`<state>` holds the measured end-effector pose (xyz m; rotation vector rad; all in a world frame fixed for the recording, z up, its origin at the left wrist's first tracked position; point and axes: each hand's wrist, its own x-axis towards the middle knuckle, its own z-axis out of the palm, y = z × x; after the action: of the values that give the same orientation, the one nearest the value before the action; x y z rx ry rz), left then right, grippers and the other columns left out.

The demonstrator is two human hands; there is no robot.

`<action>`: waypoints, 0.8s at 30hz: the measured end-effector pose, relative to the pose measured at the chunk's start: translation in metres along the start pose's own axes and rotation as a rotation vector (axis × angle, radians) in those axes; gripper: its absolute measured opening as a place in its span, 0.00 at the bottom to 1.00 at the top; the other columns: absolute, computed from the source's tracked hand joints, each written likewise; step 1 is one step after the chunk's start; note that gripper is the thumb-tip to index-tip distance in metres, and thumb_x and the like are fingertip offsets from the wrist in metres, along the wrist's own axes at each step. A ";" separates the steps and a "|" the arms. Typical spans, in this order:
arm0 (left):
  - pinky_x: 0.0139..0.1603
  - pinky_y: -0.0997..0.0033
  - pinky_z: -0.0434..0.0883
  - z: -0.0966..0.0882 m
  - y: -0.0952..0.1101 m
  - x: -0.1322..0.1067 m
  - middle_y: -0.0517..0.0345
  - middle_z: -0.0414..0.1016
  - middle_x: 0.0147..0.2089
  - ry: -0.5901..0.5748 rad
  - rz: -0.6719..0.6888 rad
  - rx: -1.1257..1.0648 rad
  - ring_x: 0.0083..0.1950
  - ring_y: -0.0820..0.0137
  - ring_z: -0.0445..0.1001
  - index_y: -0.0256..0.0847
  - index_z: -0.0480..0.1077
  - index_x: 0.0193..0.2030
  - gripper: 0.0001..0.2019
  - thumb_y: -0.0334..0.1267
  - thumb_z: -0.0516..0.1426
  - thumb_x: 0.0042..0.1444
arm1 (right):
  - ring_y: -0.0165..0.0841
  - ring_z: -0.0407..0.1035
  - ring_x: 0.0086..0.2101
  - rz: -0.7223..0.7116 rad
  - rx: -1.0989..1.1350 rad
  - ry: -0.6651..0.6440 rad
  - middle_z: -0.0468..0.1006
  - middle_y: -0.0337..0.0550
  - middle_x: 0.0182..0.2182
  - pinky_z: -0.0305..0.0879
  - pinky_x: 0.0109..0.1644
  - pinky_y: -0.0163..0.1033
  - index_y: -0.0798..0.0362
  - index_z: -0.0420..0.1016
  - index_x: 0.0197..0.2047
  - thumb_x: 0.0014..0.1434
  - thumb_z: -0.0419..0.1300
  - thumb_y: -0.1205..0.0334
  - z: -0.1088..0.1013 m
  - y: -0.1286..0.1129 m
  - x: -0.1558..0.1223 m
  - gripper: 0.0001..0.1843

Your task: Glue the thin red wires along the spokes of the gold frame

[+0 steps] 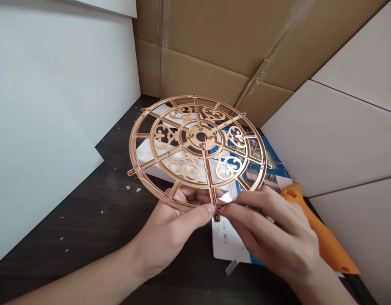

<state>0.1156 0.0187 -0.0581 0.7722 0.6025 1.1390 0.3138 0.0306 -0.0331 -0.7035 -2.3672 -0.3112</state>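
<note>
A round gold openwork frame [184, 169] with spokes and scroll ornaments is held up, tilted, above the dark table. My left hand [178, 226] grips its near rim, thumb on top by a spoke and fingers underneath. Red and white wires [146, 181] run in the rim's groove, and a red wire [208, 173] follows the spoke from the hub towards me. At the end of that spoke, my right hand [271, 224] pinches at the wire beside my left thumb. Its fingertips are closed together, partly hiding what lies between them.
An orange tool handle [322, 231] lies at the right by the white wall panel [351, 148]. Under the frame are a blue and white printed sheet [229, 241] and a white box [151, 159]. White scraps [128, 187] dot the dark table [97, 220]. Cardboard [208, 42] stands behind.
</note>
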 end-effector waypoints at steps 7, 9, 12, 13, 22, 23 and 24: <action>0.50 0.74 0.74 0.000 -0.001 0.004 0.60 0.80 0.38 0.030 0.031 0.015 0.43 0.73 0.77 0.40 0.80 0.39 0.05 0.33 0.67 0.55 | 0.31 0.67 0.33 0.023 0.046 0.048 0.78 0.44 0.38 0.65 0.34 0.38 0.56 0.76 0.47 0.59 0.66 0.79 0.005 -0.002 -0.001 0.15; 0.47 0.75 0.74 -0.001 0.000 0.005 0.61 0.80 0.37 0.037 0.039 0.027 0.42 0.74 0.77 0.41 0.80 0.39 0.05 0.32 0.67 0.54 | 0.31 0.71 0.34 0.047 0.047 0.140 0.78 0.45 0.38 0.69 0.37 0.38 0.57 0.75 0.46 0.58 0.69 0.76 0.007 -0.001 -0.001 0.14; 0.46 0.76 0.74 -0.002 0.003 0.006 0.62 0.80 0.36 0.054 0.086 0.081 0.40 0.74 0.77 0.41 0.80 0.37 0.07 0.28 0.67 0.50 | 0.32 0.74 0.35 0.058 -0.059 0.225 0.79 0.46 0.38 0.72 0.38 0.37 0.57 0.74 0.45 0.56 0.73 0.70 0.007 0.003 -0.001 0.15; 0.46 0.76 0.74 -0.001 0.004 0.006 0.62 0.80 0.35 0.055 0.105 0.097 0.40 0.75 0.77 0.41 0.80 0.36 0.07 0.28 0.67 0.49 | 0.32 0.74 0.36 0.050 -0.096 0.226 0.78 0.46 0.38 0.72 0.39 0.37 0.57 0.75 0.45 0.57 0.73 0.70 0.006 0.005 -0.001 0.15; 0.45 0.74 0.75 0.000 0.009 0.006 0.61 0.80 0.33 0.032 0.123 0.117 0.38 0.74 0.77 0.39 0.79 0.35 0.07 0.28 0.66 0.48 | 0.30 0.70 0.34 -0.021 -0.090 0.160 0.75 0.44 0.40 0.72 0.40 0.40 0.53 0.78 0.44 0.59 0.69 0.76 0.002 0.007 -0.003 0.13; 0.45 0.73 0.75 0.001 0.009 0.006 0.61 0.80 0.33 0.031 0.123 0.117 0.38 0.74 0.77 0.39 0.79 0.34 0.06 0.28 0.66 0.48 | 0.30 0.70 0.34 -0.023 -0.081 0.149 0.75 0.44 0.40 0.72 0.40 0.40 0.53 0.78 0.44 0.59 0.69 0.76 0.002 0.006 -0.003 0.13; 0.46 0.73 0.75 0.001 0.009 0.006 0.61 0.80 0.33 0.032 0.119 0.117 0.38 0.73 0.77 0.39 0.79 0.34 0.06 0.28 0.66 0.48 | 0.30 0.70 0.34 -0.023 -0.072 0.137 0.75 0.44 0.40 0.71 0.39 0.40 0.53 0.78 0.44 0.59 0.68 0.76 0.002 0.005 -0.002 0.13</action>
<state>0.1133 0.0262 -0.0505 0.9010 0.6614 1.2352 0.3169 0.0349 -0.0362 -0.6671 -2.2443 -0.4422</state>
